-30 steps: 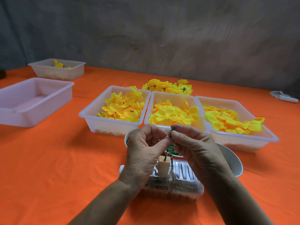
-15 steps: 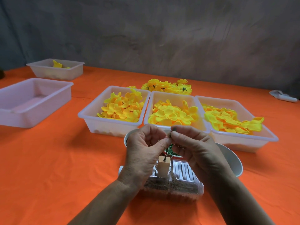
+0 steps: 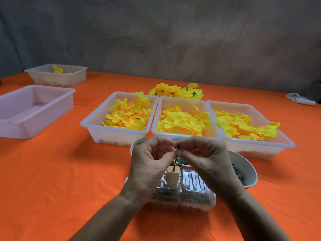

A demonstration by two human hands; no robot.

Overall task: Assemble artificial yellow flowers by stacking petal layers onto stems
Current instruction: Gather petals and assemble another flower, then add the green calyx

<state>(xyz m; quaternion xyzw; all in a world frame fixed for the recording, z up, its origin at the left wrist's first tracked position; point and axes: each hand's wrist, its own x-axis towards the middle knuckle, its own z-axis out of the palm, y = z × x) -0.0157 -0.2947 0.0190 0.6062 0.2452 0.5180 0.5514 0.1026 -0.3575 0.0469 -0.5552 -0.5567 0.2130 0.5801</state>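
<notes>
A thin dark green stem (image 3: 176, 158) stands upright in a small wooden block (image 3: 172, 178) on a clear plastic box (image 3: 191, 197). My left hand (image 3: 149, 164) and my right hand (image 3: 205, 159) meet at the stem's top, fingertips of both pinching a small green piece (image 3: 178, 146) there. Behind them three white trays hold yellow petals: left tray (image 3: 97, 122), middle tray (image 3: 157, 119), right tray (image 3: 281, 141). Finished yellow flowers (image 3: 175, 91) lie in a heap beyond the trays.
White bowls with green parts sit behind my hands, one at the right (image 3: 246, 166) and one at the left (image 3: 137, 144). An empty pale tray (image 3: 34, 108) and a smaller tray (image 3: 57, 75) stand at far left. A white object (image 3: 300, 100) lies far right on the orange tablecloth (image 3: 69, 171).
</notes>
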